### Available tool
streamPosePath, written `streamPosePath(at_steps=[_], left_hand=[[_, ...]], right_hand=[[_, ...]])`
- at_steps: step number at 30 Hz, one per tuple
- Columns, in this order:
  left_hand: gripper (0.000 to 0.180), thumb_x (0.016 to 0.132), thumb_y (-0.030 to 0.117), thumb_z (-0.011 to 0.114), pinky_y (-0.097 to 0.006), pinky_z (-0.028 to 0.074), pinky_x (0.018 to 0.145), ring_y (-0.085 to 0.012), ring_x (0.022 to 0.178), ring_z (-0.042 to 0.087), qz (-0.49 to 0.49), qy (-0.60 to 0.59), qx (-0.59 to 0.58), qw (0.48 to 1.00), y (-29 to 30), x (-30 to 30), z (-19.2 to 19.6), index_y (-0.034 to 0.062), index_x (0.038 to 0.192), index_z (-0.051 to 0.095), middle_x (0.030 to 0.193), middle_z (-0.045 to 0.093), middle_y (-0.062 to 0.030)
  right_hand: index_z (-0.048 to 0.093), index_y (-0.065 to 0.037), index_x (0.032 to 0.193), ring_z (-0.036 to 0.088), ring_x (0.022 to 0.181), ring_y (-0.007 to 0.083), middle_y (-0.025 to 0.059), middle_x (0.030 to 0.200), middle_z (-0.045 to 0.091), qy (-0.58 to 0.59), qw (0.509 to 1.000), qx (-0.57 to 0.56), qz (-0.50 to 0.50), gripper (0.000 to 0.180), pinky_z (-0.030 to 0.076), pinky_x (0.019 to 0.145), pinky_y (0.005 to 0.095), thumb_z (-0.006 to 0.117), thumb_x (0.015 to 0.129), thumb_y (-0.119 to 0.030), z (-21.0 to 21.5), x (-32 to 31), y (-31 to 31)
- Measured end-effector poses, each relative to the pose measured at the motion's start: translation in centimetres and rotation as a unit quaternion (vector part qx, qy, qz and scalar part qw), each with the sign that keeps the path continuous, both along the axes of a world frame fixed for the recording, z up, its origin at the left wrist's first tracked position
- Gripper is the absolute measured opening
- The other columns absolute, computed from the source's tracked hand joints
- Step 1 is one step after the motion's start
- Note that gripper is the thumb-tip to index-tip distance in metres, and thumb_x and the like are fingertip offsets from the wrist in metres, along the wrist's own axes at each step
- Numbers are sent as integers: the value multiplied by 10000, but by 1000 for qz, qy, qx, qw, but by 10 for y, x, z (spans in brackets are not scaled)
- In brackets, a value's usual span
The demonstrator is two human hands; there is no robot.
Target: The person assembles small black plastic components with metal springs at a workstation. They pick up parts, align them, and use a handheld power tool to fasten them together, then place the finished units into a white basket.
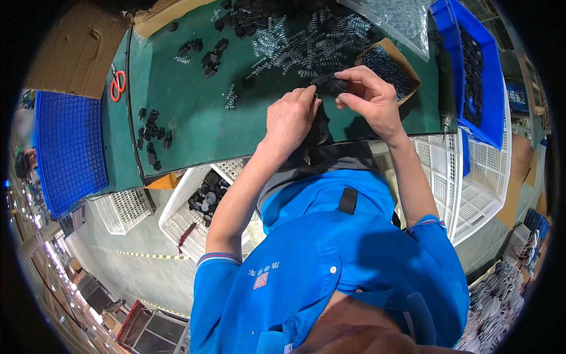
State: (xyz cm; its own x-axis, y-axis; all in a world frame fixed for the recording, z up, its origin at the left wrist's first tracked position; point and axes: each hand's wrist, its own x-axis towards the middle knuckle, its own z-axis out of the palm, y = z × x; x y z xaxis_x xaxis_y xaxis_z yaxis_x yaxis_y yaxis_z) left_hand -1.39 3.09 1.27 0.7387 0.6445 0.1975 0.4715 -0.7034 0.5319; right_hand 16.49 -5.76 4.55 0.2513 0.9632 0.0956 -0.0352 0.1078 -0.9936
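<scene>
Over the near part of the green worktable, my right hand pinches a small black plastic part between thumb and fingertips. Close by on its left, my left hand is closed, thumb against the bent fingers. A tiny glint shows at its fingertips, but what it grips is too small to make out. Just beyond both hands spreads a pile of metal coil springs. A cardboard box of small dark springs stands beside my right hand.
Black parts and red-handled scissors lie at the left. A clear plastic bag rests at the far right. Blue bins flank the table. White crates stand below its near edge, one holding black parts.
</scene>
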Motion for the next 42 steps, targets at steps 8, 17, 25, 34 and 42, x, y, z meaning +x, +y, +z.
streamPosePath(at_steps=[8,17,25,34,42], left_hand=[[255,867,187,682,-401,537,729,-320,874,666,40,-35,-50,997,-5,-2,0,52,1084,684,996,692,-119],[246,855,188,686,-395,539,707,-304,865,670,44,-39,-52,997,-7,-4,-1,76,1073,686,978,693,-96],[143,818,155,669,-413,528,671,-286,781,654,46,-57,-32,997,-8,-2,-5,67,927,639,835,648,-91],[143,808,152,670,-414,528,663,-288,765,655,40,-49,-24,998,-9,-2,-4,60,911,632,817,646,-95],[237,812,169,678,-414,539,698,-303,824,668,40,-10,-35,999,-11,0,-3,52,1017,664,907,680,-107]], right_hand=[[623,-4,1093,598,845,64,12,992,613,2,996,-88,-19,313,506,730,204,713,794,22,-23,-9,-8],[658,-8,1052,596,858,85,22,991,623,-110,993,-27,-22,282,479,725,198,634,789,88,-19,-21,4],[682,-7,983,593,831,100,56,1003,638,-230,972,-24,38,272,461,685,205,610,744,102,-4,-21,17],[683,-2,965,593,771,120,64,922,641,-272,961,-18,42,293,462,636,232,579,712,104,-6,-16,17],[689,-14,933,625,759,238,119,889,637,-351,935,-32,38,253,503,657,311,589,715,68,6,-22,18]])
